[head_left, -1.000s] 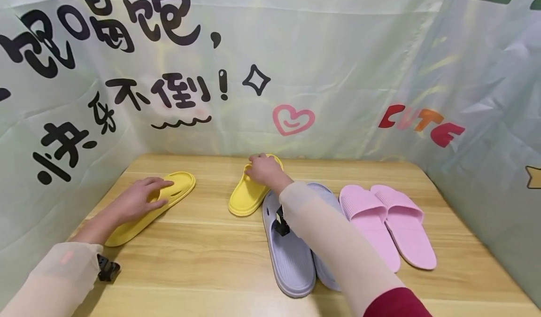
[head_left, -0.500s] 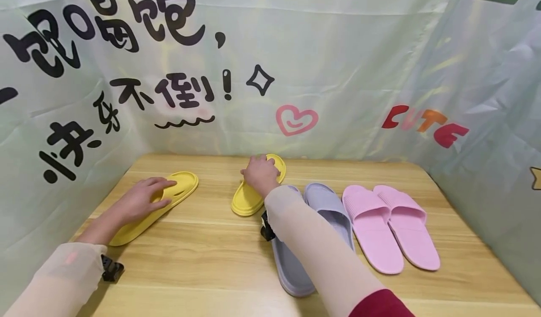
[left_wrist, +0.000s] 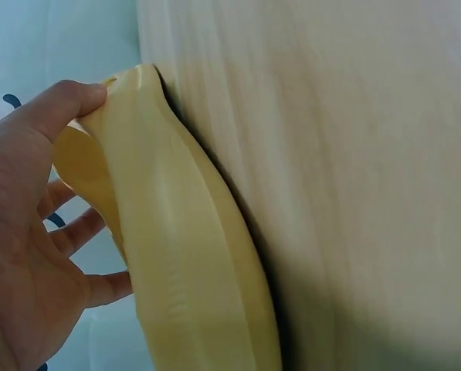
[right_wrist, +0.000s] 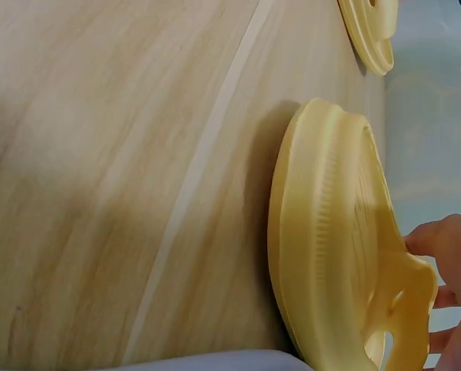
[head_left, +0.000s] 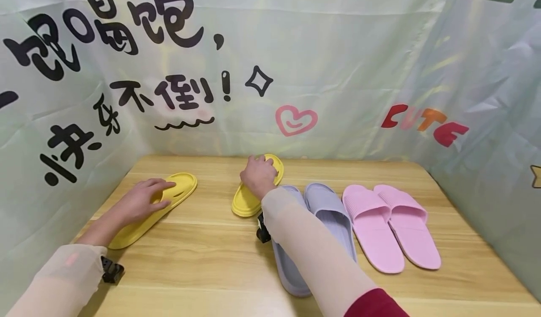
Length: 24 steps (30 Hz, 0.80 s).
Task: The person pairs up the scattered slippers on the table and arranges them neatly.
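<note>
My left hand (head_left: 141, 199) spans the strap of a yellow slipper (head_left: 137, 230) at the left of the table. In the left wrist view its thumb touches the slipper's (left_wrist: 191, 255) strap edge, with other fingers on the far side. Farther back at the middle, my right hand (head_left: 258, 173) grips a second yellow slipper (head_left: 246, 203) over its strap. The right wrist view has this slipper (right_wrist: 323, 216) close up, thumb on the strap and fingers partly behind it. Both slippers lie on the table, toes toward the back.
Two grey slippers (head_left: 334, 220) lie beside my right forearm, partly covered by its sleeve. To their right, two pink slippers (head_left: 380, 237) lie side by side. A printed cloth (head_left: 346, 63) surrounds the wooden table (head_left: 203, 260) at back and sides.
My right hand has shifted left and lies more over the yellow slipper's strap, its forearm uncovering more of the right grey slipper. My left hand keeps its place on its slipper.
</note>
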Each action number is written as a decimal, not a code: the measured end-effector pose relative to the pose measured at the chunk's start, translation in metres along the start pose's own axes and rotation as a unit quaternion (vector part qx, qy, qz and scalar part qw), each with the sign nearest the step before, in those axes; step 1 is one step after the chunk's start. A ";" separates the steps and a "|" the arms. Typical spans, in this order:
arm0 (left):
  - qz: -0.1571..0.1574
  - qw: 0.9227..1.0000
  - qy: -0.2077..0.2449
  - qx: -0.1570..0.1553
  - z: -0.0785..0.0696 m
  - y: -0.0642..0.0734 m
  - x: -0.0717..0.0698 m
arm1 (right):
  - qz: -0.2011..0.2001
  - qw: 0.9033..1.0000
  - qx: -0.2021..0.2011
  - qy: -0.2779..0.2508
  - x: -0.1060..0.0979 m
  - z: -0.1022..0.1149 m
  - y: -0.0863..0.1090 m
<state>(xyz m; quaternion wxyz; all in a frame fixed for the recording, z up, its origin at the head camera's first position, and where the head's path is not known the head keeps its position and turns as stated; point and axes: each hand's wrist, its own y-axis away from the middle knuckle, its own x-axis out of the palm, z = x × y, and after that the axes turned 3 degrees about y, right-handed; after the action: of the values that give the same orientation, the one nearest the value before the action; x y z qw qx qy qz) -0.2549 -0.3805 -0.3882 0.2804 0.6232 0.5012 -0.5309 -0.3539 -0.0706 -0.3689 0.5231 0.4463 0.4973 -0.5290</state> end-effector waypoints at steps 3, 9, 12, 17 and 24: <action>0.001 1.000 0.007 0.003 0.001 0.002 0.000 | -0.004 1.000 -0.011 -0.011 -0.002 0.002 0.001; -0.008 0.999 0.032 0.024 0.008 0.005 0.000 | -0.010 0.999 -0.038 -0.017 -0.007 0.004 0.005; -0.008 0.999 0.034 0.030 0.009 0.005 0.000 | -0.006 0.999 -0.047 -0.017 -0.009 0.005 0.008; -0.016 0.999 0.031 0.039 0.009 0.005 -0.001 | -0.015 0.998 -0.064 -0.020 -0.015 0.004 0.012; -0.025 0.998 0.019 0.053 0.006 0.006 -0.002 | -0.035 0.996 -0.084 -0.020 -0.021 0.002 0.018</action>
<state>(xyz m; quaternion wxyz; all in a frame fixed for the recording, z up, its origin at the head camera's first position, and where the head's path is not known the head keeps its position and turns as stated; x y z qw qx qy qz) -0.2518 -0.3884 -0.3887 0.2237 0.6347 0.4931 -0.5514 -0.3348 -0.0694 -0.3491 0.5501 0.3724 0.5444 -0.5123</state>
